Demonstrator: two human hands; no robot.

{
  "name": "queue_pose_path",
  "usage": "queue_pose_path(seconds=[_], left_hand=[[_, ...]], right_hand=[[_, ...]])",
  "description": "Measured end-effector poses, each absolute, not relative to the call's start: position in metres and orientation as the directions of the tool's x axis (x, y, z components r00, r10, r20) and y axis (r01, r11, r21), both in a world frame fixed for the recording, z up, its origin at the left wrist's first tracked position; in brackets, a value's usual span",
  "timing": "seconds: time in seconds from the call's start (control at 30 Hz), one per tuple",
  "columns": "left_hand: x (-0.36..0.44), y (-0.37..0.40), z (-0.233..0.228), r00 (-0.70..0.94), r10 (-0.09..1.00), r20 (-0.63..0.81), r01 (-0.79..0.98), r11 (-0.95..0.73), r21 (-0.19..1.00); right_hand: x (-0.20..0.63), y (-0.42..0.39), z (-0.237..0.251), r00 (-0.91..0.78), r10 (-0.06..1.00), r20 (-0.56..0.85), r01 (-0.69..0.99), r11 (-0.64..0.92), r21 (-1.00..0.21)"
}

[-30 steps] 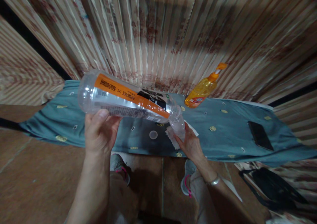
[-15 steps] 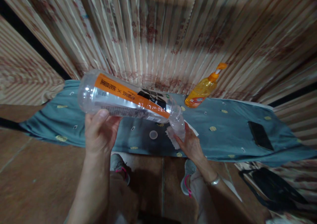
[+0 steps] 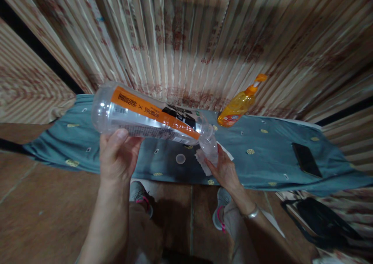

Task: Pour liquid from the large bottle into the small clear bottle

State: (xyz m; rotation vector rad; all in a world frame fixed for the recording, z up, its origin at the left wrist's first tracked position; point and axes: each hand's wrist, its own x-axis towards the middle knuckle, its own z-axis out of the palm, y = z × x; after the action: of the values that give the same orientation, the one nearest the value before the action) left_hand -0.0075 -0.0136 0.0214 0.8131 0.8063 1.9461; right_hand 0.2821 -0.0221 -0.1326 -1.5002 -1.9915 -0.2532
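Above the tabletop's (image 3: 262, 155) near edge, two hands tilt a clear bottle (image 3: 151, 118).
Left hand (image 3: 118, 157) grips its body; right hand (image 3: 224, 168) holds white tissue (image 3: 202, 159) at its lowered neck. Open cloth stretches right.

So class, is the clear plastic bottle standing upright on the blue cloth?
No: the clear plastic bottle is held tilted above the blue cloth, left hand at its body, right hand at its neck.
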Motion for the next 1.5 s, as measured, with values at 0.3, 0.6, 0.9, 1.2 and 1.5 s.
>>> queue_pose_path(seconds=[0.3, 0.6, 0.9, 1.2, 1.5], left_hand=[[-0.0072, -0.0117, 0.0197, -0.425, 0.870, 0.251, -0.461, -0.447, 0.767], [-0.0070, -0.0142, 0.0234, -0.426, 0.876, 0.225, -0.454, -0.422, 0.784], [-0.0040, -0.0138, 0.0272, -0.438, 0.875, 0.207, -0.470, -0.418, 0.777], [-0.0051, -0.0132, 0.0224, -0.438, 0.863, 0.251, -0.446, -0.451, 0.773], [-0.0033, -0.0142, 0.0258, -0.448, 0.866, 0.223, -0.455, -0.436, 0.776]], right_hand=[[0.2828, -0.0222, -0.1349, -0.151, 0.815, 0.559, 0.922, 0.320, -0.218], [0.2827, -0.0224, -0.1331, -0.140, 0.817, 0.560, 0.918, 0.318, -0.235], [0.2823, -0.0221, -0.1342, -0.137, 0.815, 0.564, 0.914, 0.323, -0.246], [0.2818, -0.0238, -0.1329, -0.126, 0.836, 0.534, 0.915, 0.306, -0.262], [0.2836, -0.0221, -0.1359, -0.137, 0.820, 0.555, 0.916, 0.318, -0.243]])
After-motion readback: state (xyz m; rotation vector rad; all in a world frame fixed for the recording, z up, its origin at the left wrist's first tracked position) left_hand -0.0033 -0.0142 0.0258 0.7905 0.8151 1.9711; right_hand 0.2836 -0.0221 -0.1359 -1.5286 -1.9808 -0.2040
